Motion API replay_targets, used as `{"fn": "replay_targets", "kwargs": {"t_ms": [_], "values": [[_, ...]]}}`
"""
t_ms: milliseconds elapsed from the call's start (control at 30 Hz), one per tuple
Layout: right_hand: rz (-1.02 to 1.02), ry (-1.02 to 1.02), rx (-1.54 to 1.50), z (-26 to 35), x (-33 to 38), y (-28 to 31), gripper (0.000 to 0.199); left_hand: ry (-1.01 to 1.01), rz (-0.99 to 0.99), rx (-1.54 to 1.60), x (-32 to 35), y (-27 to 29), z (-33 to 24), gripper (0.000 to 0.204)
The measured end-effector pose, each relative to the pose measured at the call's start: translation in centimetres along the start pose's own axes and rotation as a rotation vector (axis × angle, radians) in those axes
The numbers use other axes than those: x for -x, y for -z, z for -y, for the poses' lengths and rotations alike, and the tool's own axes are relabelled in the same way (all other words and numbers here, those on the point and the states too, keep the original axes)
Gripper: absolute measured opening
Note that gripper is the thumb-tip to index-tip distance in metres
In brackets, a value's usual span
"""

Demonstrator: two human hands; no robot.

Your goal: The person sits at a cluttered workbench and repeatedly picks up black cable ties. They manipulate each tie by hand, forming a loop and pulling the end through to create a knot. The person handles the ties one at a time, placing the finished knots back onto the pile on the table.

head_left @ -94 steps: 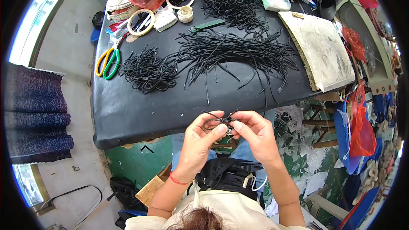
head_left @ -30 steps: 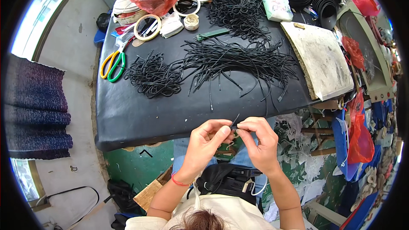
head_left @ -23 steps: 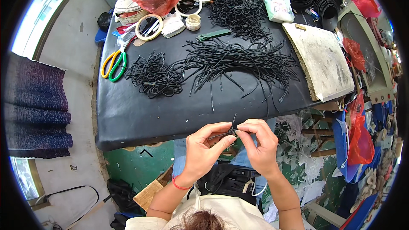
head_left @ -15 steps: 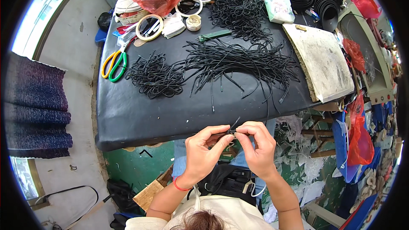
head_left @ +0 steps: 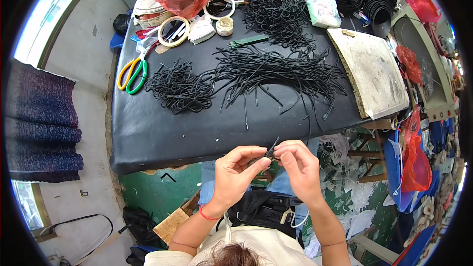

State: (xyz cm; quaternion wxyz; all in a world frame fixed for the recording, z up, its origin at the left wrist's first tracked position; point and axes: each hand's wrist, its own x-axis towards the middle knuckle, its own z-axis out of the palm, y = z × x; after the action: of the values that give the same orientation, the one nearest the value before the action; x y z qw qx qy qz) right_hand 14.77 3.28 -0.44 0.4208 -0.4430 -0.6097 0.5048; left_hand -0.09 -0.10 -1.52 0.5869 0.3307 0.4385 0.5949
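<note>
Just off the table's front edge, my two hands meet over a thin black cord (head_left: 271, 151). My left hand (head_left: 235, 172) pinches it between thumb and fingertips. My right hand (head_left: 298, 170) is closed on the cord too, thumb against the bent fingers. A short dark end sticks up between the fingertips; whether it forms a knot or loop there is too small to tell. Beyond the hands lies a spread bundle of black cords (head_left: 281, 71), some ends hanging toward me. To its left sits a tangled heap of looped black cords (head_left: 180, 88).
Scissors (head_left: 132, 75) with yellow and green handles lie at the table's left. Tape rolls (head_left: 173, 31), a small round tub (head_left: 224, 26) and a green tool (head_left: 249, 41) lie farther back. A stained board (head_left: 369, 71) covers the right side, near another cord pile (head_left: 276, 15).
My right thumb has shifted on the cord and now lies more upright against the fingers. The short cord end between my hands has moved slightly. The table's things stay put.
</note>
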Motion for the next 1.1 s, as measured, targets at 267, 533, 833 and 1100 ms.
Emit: {"fn": "replay_targets", "kwargs": {"t_ms": [267, 533, 833, 1100], "values": [[-0.005, -0.307, -0.244, 0.0, -0.7, -0.5, 0.017, -0.047, 0.04, -0.23, -0.1, 0.2, -0.1, 0.021], [0.038, -0.26, -0.281, -0.2, -0.6, -0.7, 0.017, 0.136, 0.084, 0.042, -0.1, 0.3, 0.2, 0.017], [-0.138, -0.273, -0.176, -0.5, -1.1, -1.8, 0.021, -0.2, 0.077, -0.42, -0.2, -0.6, 0.7, 0.012], [-0.03, -0.295, -0.304, 1.2, -1.2, 0.4, 0.021, 0.048, 0.002, 0.12, -0.8, 0.3, -0.3, 0.016]]}}
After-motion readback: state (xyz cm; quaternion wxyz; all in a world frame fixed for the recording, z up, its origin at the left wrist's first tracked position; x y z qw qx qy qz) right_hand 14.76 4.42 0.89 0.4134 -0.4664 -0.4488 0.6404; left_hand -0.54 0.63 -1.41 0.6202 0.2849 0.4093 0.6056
